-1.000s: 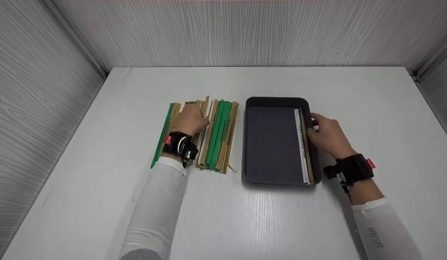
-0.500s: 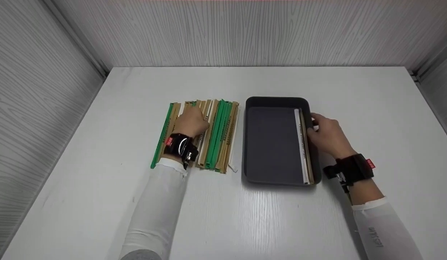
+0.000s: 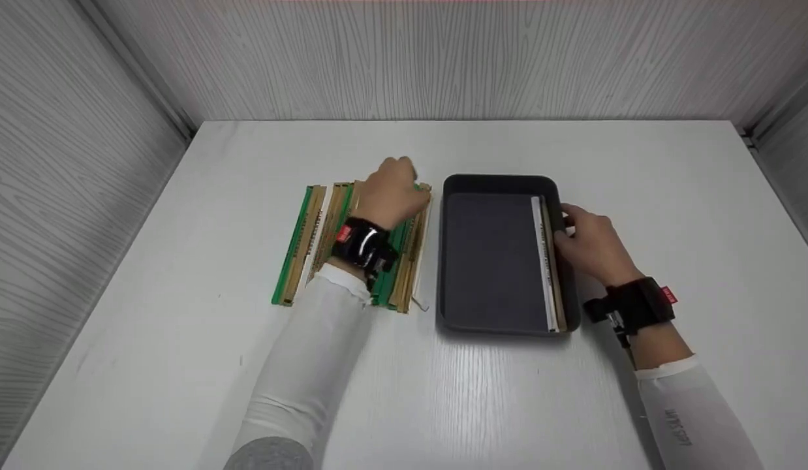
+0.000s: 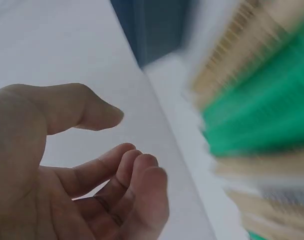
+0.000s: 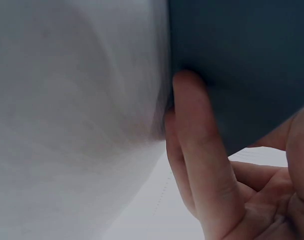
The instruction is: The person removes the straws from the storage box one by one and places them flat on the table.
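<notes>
Hands: my left hand (image 3: 392, 189) hovers over the far right end of the strips (image 3: 312, 241), fingers loosely curled and grasping nothing, while my right hand (image 3: 590, 245) rests straight fingers against the tray (image 3: 502, 186) wall. The strips lie side by side on the worktop (image 3: 443, 391) just left of the tray, long axes running away from me, so the left hand is nearer. Two strips (image 3: 549, 261) lie in the tray along its right wall.
</notes>
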`<state>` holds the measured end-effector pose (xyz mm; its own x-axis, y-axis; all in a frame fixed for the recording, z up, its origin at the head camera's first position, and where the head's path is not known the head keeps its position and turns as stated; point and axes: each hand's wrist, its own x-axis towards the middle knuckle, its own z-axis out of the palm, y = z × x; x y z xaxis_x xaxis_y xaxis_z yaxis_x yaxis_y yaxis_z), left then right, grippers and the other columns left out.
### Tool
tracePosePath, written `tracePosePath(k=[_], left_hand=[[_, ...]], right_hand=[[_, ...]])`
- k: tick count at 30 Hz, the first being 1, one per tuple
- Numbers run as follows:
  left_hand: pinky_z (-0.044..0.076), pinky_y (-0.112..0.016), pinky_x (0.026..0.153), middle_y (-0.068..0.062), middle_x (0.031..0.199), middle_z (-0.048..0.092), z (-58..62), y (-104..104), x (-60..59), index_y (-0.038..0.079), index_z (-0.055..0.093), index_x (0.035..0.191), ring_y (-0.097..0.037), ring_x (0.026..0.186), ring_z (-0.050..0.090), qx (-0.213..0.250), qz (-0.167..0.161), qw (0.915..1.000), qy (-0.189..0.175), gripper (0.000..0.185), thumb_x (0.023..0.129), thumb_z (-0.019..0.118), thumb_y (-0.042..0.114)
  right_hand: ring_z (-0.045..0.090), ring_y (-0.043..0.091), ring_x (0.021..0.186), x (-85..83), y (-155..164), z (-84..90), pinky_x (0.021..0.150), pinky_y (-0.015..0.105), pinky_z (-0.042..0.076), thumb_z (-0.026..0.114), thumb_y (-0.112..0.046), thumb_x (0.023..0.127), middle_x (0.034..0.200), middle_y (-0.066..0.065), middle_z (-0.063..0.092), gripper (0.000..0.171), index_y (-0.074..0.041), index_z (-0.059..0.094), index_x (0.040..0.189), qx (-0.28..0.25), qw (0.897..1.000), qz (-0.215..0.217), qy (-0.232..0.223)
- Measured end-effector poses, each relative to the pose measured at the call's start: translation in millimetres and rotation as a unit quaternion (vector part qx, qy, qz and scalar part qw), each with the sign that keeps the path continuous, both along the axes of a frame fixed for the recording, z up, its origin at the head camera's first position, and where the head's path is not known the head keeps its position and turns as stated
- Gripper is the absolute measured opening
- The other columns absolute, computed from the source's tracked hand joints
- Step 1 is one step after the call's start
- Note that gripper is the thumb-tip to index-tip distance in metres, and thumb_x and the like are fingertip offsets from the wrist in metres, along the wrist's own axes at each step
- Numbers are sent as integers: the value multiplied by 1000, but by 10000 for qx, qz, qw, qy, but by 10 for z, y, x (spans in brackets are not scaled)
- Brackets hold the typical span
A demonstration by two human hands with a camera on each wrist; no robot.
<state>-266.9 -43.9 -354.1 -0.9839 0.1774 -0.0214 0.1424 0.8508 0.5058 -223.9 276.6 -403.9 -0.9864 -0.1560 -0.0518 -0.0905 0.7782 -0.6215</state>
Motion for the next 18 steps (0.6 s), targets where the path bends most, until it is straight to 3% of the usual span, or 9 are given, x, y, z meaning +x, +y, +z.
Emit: tracePosePath(k=[2, 4, 6, 9, 13, 18], left_hand=[[49, -36, 62, -11, 104, 60, 64, 248, 7, 1, 64, 108, -21, 77, 55, -47, -337, 9994, 81, 22, 95, 62, 19], [51, -36, 62, -7, 99, 60, 94, 501, 25, 7, 62, 100, -20, 76, 56, -210, -662, 9976, 47, 16, 95, 63, 22], [51, -36, 60, -4, 89, 58, 88, 745, 35, 11, 57, 87, -19, 72, 56, -448, -962, 9943, -44, 17, 96, 65, 24], [53, -37, 64, -2, 85, 61, 29, 1075, 51, 14, 55, 81, -18, 73, 60, -886, -1274, 9877, -184, 23, 97, 66, 27], [56, -41, 79, -4, 103, 73, -116, 1410, 46, 13, 71, 96, -20, 91, 69, -1326, -1466, 9796, -359, 17, 95, 66, 29], [55, -42, 88, -2, 117, 75, -344, 1632, -5, 16, 76, 115, -20, 105, 70, -1559, -1449, 9754, -579, 29, 95, 66, 34]], right_hand=[[65, 48, 113, 4, 1, -6, 85, 53, 57, 49, -6, 103, 136, 39, 56, 54, 10, 39, 153, 26, 10000, 21, 83], [66, 49, 111, 3, 4, -12, 84, 53, 57, 50, -5, 103, 134, 39, 57, 53, 11, 39, 152, 46, 9999, 45, 158], [66, 49, 111, 1, 7, -14, 84, 54, 57, 50, -4, 102, 134, 40, 57, 53, 12, 39, 152, 54, 9998, 72, 198], [66, 49, 111, -4, 6, -11, 84, 54, 57, 50, -5, 102, 134, 39, 57, 53, 11, 40, 152, 54, 9998, 53, 183], [66, 48, 110, -8, 9, -8, 83, 53, 57, 50, -5, 102, 133, 39, 58, 53, 11, 40, 152, 96, 9998, 39, 173], [67, 49, 110, -14, 12, -17, 82, 53, 58, 51, -5, 102, 133, 39, 58, 53, 12, 41, 151, 119, 9998, 40, 139]])
